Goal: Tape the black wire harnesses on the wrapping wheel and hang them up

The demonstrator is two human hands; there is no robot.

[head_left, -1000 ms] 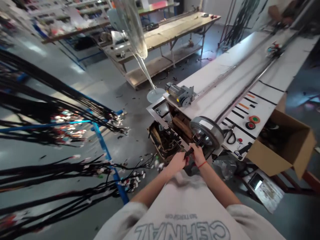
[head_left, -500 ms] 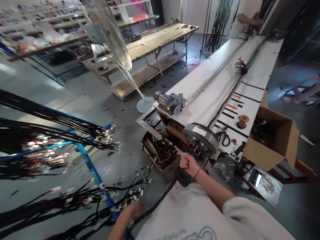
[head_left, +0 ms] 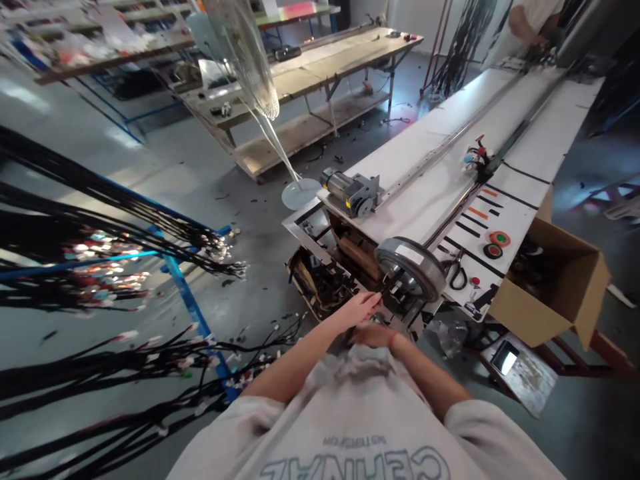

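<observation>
My left hand (head_left: 361, 308) reaches forward and closes on a thin black cable (head_left: 391, 283) where it leaves the grey wheel (head_left: 410, 263) at the near end of the long white table (head_left: 450, 180). My right hand (head_left: 373, 335), with a red string at the wrist, is drawn back against my shirt. Its fingers curl down round the same cable, which is mostly hidden there. On the table the cable runs away to a bunch of coloured connectors (head_left: 475, 157).
A motor (head_left: 350, 190), scissors (head_left: 455, 273) and tape rolls (head_left: 495, 243) lie on the table. An open cardboard box (head_left: 565, 293) stands at its right. A blue rack (head_left: 190, 307) with black wire harnesses fills the left. A standing fan (head_left: 250, 60), wooden benches (head_left: 320, 67) and another person (head_left: 530, 20) are farther off.
My left hand came up from low on the left and took the cable near the wheel. My right hand pulled back from the wheel to my body. The connector bunch has slid nearer along the table.
</observation>
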